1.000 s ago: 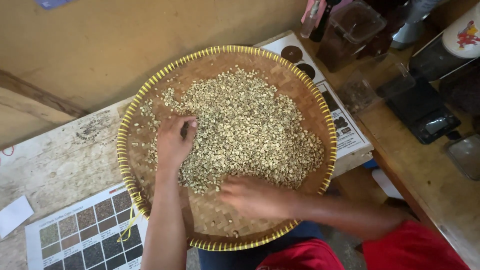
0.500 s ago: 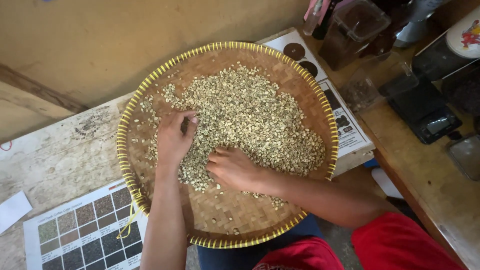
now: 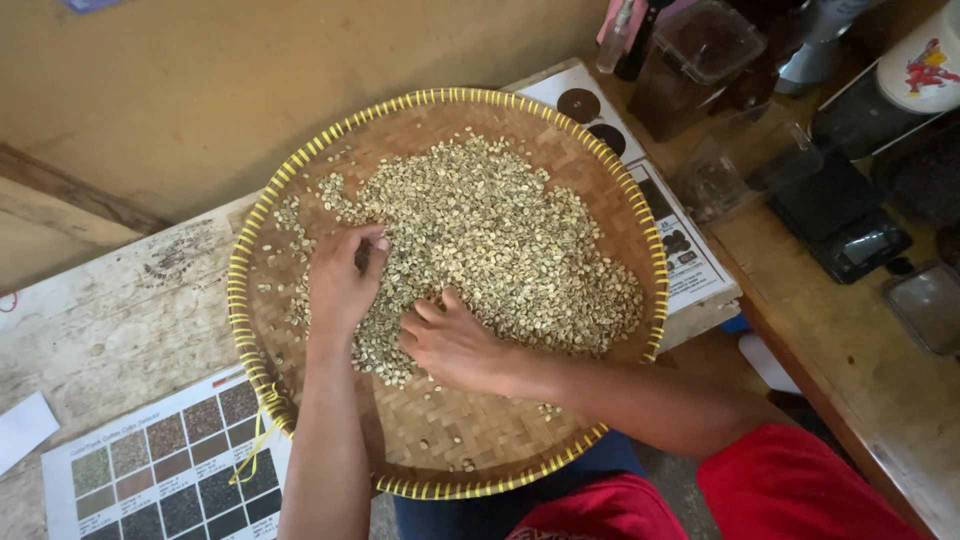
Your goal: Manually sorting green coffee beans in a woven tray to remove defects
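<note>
Pinching lightly with the thumb and fingertips of the left hand (image 3: 340, 283), curled together over a few beans at the left edge of the heap; whether a bean is actually caught between them cannot be told. Resting the right hand (image 3: 452, 342) palm down at the near edge of the heap, fingers loosely spread and pressing into the pale green coffee beans (image 3: 490, 245). Lying in 1 broad layer across the middle and far side of the round woven tray (image 3: 470, 440), leaving its near part mostly bare apart from scattered strays. Sitting on a worn wooden table (image 3: 110, 320), with a printed colour chart (image 3: 165, 475) at the near left corner and a second sheet (image 3: 690, 255) under the tray's right rim.

Judging by this: sorting through the beans by hand, midway. Calling next for raking a thin patch clear and lifting out single beans without scattering the rest.
</note>
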